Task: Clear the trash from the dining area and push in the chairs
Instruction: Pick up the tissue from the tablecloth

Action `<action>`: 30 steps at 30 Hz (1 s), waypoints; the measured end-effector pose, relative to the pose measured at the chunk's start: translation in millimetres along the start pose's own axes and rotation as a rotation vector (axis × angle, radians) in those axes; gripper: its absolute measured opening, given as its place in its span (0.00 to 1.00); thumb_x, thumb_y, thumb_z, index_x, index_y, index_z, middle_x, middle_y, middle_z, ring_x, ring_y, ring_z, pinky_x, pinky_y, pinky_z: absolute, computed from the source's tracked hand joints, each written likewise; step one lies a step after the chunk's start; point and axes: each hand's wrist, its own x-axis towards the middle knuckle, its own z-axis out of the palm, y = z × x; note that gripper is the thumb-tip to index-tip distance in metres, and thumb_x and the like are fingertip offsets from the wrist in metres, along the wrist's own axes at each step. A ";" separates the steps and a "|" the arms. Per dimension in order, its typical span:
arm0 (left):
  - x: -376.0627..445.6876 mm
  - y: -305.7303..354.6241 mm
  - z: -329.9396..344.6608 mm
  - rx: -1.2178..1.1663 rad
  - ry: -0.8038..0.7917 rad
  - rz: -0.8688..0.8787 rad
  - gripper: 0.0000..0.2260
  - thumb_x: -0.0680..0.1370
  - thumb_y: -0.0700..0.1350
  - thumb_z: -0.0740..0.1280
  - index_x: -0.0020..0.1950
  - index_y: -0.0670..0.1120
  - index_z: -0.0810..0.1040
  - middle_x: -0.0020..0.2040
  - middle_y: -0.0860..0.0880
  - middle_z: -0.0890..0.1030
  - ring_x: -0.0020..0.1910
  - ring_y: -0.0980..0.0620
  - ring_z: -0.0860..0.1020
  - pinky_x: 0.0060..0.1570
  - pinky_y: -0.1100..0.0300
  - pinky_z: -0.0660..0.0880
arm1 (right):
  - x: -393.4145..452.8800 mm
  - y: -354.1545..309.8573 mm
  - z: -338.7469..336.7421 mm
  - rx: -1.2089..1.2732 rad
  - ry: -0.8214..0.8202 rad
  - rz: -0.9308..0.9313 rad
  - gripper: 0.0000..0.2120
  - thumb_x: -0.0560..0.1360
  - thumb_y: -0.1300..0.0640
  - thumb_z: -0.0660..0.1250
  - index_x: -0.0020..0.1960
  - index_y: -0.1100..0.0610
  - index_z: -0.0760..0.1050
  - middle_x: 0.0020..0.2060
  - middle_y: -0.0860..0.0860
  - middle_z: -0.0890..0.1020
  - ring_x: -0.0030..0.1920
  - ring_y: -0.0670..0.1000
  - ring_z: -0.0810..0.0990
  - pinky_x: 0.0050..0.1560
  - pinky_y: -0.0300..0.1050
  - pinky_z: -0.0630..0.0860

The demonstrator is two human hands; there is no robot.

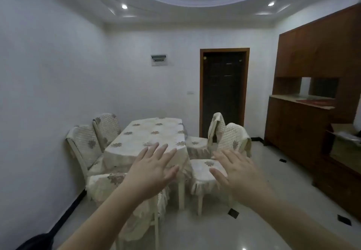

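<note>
Standing off from table (148, 132); left hand (150, 169) and right hand (237, 173) spread flat, holding nothing. No trash visible on tablecloth. Right-side chairs (207, 171) pulled out, left to push in.

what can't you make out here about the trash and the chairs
Head view, the only one:
- Table front edge: hidden behind the left hand.
- Near right chair: its seat is partly covered by the right hand.
- Floor under the table: hidden by the cloth.
- Trash: none can be made out; the picture is soft and the tabletop is far off.
- Box: cut off by the right edge.
</note>
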 end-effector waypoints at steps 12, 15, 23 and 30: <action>117.5 31.8 74.3 0.067 -0.024 -0.055 0.32 0.75 0.70 0.41 0.78 0.60 0.46 0.79 0.56 0.48 0.77 0.55 0.41 0.74 0.53 0.38 | 98.6 112.6 42.7 -0.040 0.034 -0.074 0.32 0.76 0.34 0.37 0.77 0.43 0.46 0.77 0.46 0.50 0.76 0.48 0.46 0.73 0.47 0.42; 139.4 26.5 88.4 0.081 -0.007 -0.086 0.35 0.73 0.72 0.40 0.78 0.59 0.48 0.79 0.55 0.50 0.77 0.53 0.44 0.74 0.52 0.40 | 122.3 119.4 59.0 -0.024 0.023 -0.056 0.35 0.73 0.31 0.34 0.77 0.43 0.47 0.77 0.46 0.52 0.76 0.49 0.47 0.74 0.49 0.44; 189.7 -9.9 129.8 0.032 0.046 -0.094 0.33 0.74 0.69 0.40 0.77 0.60 0.46 0.78 0.55 0.56 0.77 0.53 0.50 0.74 0.53 0.46 | 203.1 101.3 118.3 -0.062 0.058 0.067 0.31 0.77 0.34 0.37 0.76 0.44 0.54 0.76 0.48 0.58 0.75 0.51 0.56 0.73 0.51 0.52; 248.8 -97.7 171.5 0.022 0.092 -0.179 0.32 0.75 0.66 0.39 0.78 0.57 0.50 0.79 0.52 0.54 0.77 0.50 0.46 0.74 0.50 0.40 | 302.8 64.0 163.4 -0.061 -0.023 0.007 0.32 0.77 0.35 0.35 0.77 0.45 0.51 0.77 0.49 0.55 0.76 0.52 0.51 0.74 0.52 0.48</action>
